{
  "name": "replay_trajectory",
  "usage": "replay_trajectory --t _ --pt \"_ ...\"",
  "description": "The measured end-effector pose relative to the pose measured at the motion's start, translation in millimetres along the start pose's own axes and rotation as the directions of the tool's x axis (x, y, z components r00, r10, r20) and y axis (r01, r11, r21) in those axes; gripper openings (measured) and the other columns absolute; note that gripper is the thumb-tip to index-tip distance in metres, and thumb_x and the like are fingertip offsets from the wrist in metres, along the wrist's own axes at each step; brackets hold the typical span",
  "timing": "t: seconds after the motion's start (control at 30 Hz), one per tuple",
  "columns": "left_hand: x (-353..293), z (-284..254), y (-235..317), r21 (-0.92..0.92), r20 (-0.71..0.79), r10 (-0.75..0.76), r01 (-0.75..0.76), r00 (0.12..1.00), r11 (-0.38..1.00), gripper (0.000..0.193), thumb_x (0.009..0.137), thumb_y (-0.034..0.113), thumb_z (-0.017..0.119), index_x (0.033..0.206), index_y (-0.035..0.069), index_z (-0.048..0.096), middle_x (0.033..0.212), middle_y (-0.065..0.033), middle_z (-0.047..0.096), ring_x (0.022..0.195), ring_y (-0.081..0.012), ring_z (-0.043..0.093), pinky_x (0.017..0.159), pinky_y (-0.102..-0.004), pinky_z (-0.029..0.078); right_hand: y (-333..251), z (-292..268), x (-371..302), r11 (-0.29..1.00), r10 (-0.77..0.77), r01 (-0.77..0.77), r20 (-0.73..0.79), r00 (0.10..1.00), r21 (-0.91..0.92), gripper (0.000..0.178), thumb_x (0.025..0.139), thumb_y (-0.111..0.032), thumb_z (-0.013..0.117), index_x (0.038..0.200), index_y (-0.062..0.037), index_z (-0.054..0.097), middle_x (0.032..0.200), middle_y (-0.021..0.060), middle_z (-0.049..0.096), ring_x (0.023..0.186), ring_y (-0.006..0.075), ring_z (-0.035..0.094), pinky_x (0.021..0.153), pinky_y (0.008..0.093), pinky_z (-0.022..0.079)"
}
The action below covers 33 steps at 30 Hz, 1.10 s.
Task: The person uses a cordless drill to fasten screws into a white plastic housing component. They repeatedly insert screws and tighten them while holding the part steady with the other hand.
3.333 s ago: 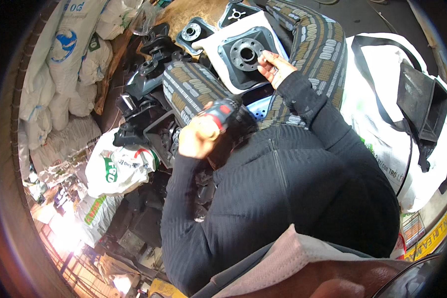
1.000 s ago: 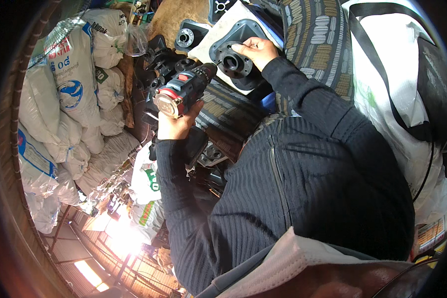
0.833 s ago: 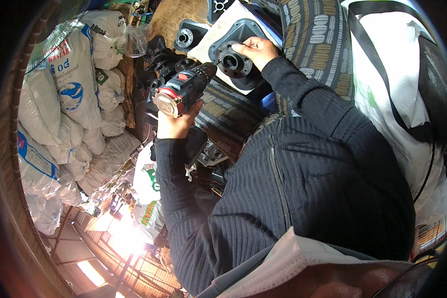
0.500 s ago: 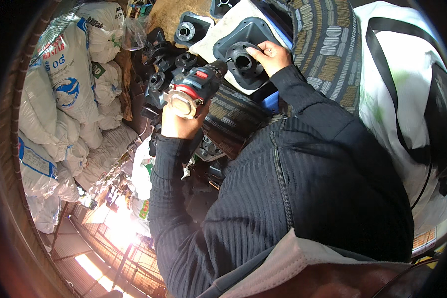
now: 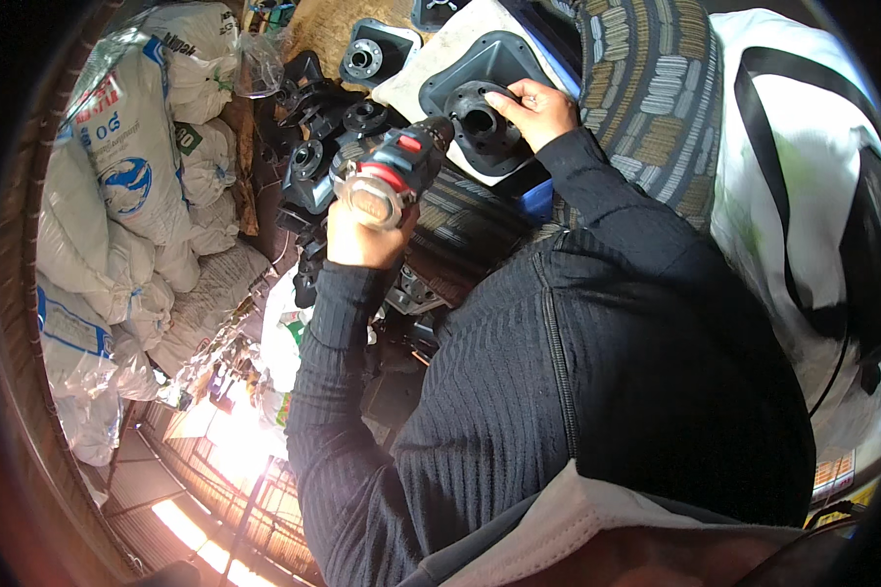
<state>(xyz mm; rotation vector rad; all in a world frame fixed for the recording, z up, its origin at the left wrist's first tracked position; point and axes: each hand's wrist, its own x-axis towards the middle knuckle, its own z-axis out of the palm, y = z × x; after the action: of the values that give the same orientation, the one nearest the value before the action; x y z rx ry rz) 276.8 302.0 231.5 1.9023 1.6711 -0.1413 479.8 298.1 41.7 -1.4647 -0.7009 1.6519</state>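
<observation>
My left hand [image 5: 357, 243] is wrapped round the handle of a cordless drill [image 5: 399, 166], dark with red parts. The drill's front end meets the left edge of a round black flange [image 5: 486, 149] with holes round its rim. A dark grey square-based housing [image 5: 499, 61] carries this flange and rests on a pale board [image 5: 475, 24]. With thumb and fingers, my right hand [image 5: 543, 112] grips the flange's upper right rim. Whether the bit sits inside a hole is too small to tell.
Similar dark housings [image 5: 370, 61] lie beyond and left of the board, several of them piled up [image 5: 308, 161]. Stuffed white sacks [image 5: 127, 147] are stacked on the left. Patterned cushioning [image 5: 646, 98] and a white bag [image 5: 783, 196] with black straps stand at the right.
My left hand and the drill have tilted slightly and shifted a little to the right. The right hand keeps its hold on the flange. The whole view has moved slightly.
</observation>
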Motion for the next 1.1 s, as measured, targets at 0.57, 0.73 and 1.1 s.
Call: replay_trajectory --t 0.57,0.73,1.1 --pt "-89 23 72 -0.396 -0.180 -0.025 -0.049 0.983 0.917 0.027 0.074 0.009 0.076 0.097 0.003 0.063 0.080 -0.0043 0.064 0.067 -0.0143 0.060 0.061 -0.0287 0.047 -24 -48 -27 0.422 0.074 -0.530 0.555 0.829 0.736 0.015 0.096 -0.005 0.044 0.109 -0.0027 0.050 0.119 0.0208 0.058 0.110 0.0323 0.059 0.082 0.0399 0.056" --pt "-79 25 76 -0.308 -0.254 0.088 -0.167 0.963 0.937 0.024 0.075 0.009 0.076 0.095 0.003 0.064 0.079 -0.0025 0.065 0.066 -0.0131 0.061 0.060 -0.0281 0.049 -35 -46 -33 0.530 0.089 -0.511 0.555 0.827 0.677 0.021 0.094 -0.005 0.049 0.115 -0.0026 0.048 0.120 0.0166 0.058 0.109 0.0278 0.060 0.082 0.0376 0.057" --pt "-77 15 74 -0.524 -0.090 -0.145 0.077 0.985 0.848 0.035 0.072 0.006 0.077 0.103 0.001 0.061 0.096 -0.0082 0.066 0.086 -0.0191 0.064 0.077 -0.0316 0.050 -46 -50 -36 0.693 -0.017 -0.467 0.660 0.751 0.549 0.029 0.097 -0.014 0.046 0.123 -0.0009 0.052 0.120 0.0121 0.059 0.107 0.0205 0.061 0.082 0.0297 0.057"
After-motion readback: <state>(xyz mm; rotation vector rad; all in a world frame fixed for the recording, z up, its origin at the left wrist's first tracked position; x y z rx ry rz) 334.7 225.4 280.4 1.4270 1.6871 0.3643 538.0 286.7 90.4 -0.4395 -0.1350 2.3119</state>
